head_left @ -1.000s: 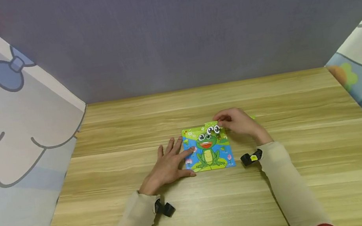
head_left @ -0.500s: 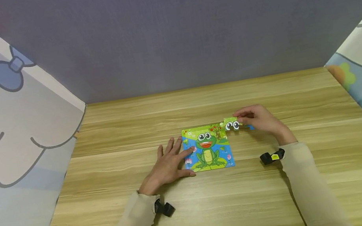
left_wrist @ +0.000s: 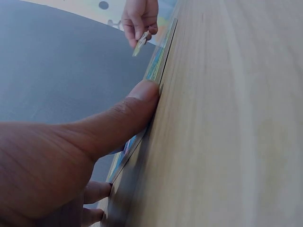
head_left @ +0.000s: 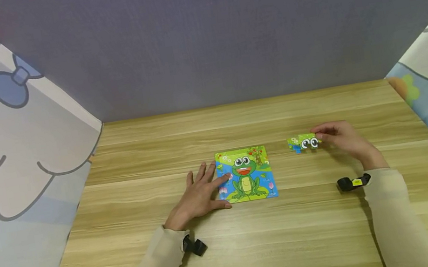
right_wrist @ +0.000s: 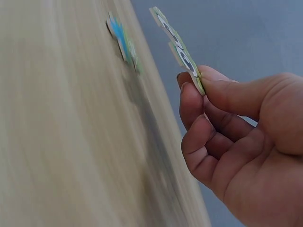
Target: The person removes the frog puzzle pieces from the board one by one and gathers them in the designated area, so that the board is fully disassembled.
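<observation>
A square frog puzzle (head_left: 246, 182) lies flat on the table. My left hand (head_left: 197, 197) rests at its left side with the fingers spread, the index fingertip lying on the picture. In the left wrist view, the thumb touches the edge of the puzzle board (left_wrist: 154, 68). Off to the right, my right hand (head_left: 342, 140) pinches a puzzle piece (right_wrist: 179, 47) printed with two big eyes, between thumb and fingers. The right wrist view has this piece raised above the tabletop. Beyond it on the table lies a second, green-and-blue puzzle piece (right_wrist: 120, 40), partly overlapped in the head view.
The wood-grain table (head_left: 283, 244) ends at a grey panel (head_left: 222, 33) at the back. Printed cartoon walls (head_left: 9, 153) flank both sides. Each wrist wears a black strap with a small camera (head_left: 200, 247).
My right hand has carried the eyes piece rightward, away from above the puzzle, uncovering its top right corner. The second piece, earlier mostly hidden, now shows. My left hand stays put.
</observation>
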